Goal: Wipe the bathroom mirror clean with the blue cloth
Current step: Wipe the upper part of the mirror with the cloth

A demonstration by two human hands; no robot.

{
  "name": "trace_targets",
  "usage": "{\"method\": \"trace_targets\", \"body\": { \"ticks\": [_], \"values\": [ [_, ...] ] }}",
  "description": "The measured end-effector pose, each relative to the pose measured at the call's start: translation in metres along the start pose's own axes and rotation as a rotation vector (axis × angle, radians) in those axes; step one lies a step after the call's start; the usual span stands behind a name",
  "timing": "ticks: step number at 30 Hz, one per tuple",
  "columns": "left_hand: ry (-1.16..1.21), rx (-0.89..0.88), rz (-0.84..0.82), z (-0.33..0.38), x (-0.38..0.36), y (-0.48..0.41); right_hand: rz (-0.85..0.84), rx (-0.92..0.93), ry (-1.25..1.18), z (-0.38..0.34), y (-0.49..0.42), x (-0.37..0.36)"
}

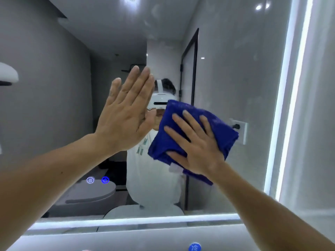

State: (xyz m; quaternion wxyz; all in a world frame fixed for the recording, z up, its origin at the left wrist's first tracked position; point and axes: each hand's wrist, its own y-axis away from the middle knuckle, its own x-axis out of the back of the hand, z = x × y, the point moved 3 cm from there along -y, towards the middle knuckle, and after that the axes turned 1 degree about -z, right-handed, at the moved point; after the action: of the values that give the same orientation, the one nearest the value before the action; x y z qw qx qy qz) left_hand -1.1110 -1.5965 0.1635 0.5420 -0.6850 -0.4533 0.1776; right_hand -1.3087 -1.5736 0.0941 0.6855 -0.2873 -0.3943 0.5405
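This is a bathroom. A wide wall mirror edged with lit strips has glowing touch icons in its glass. Reflected in it are a toilet, a shower head, a black-framed glass door, a socket and plain grey walls.

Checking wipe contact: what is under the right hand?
The blue cloth lies under the right hand, spread against the mirror. The mirror area behind the cloth is covered.
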Motion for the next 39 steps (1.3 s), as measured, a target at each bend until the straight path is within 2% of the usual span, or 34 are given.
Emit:
{"method": "trace_targets", "body": {
  "ticks": [6,10,13,16,22,28,31,39],
  "values": [
    [-0.023,0.036,0.034,-0.014,0.004,-0.025,0.096,-0.040,0.078,0.073,-0.130,0.038],
    [-0.050,0.018,0.073,-0.016,0.014,-0.038,0.096,-0.118,0.075,0.090,-0.159,0.046],
    [-0.072,0.031,0.043,-0.014,0.018,-0.047,0.123,-0.172,0.075,0.082,-0.151,0.042],
    [-0.072,0.081,-0.015,-0.012,0.021,-0.053,0.078,-0.216,0.069,0.060,-0.119,0.030],
    [-0.097,0.094,-0.039,0.000,0.038,-0.056,-0.001,-0.094,-0.013,0.000,-0.018,-0.003],
    [-0.136,0.081,-0.042,-0.001,0.060,-0.066,-0.060,0.041,-0.010,-0.001,-0.012,-0.010],
    [-0.153,0.101,-0.047,-0.012,0.066,-0.083,-0.015,0.068,0.003,0.017,-0.043,-0.003],
    [-0.175,0.081,0.004,-0.060,0.065,-0.131,0.074,-0.036,0.056,0.084,-0.209,0.034]
  ]
}}
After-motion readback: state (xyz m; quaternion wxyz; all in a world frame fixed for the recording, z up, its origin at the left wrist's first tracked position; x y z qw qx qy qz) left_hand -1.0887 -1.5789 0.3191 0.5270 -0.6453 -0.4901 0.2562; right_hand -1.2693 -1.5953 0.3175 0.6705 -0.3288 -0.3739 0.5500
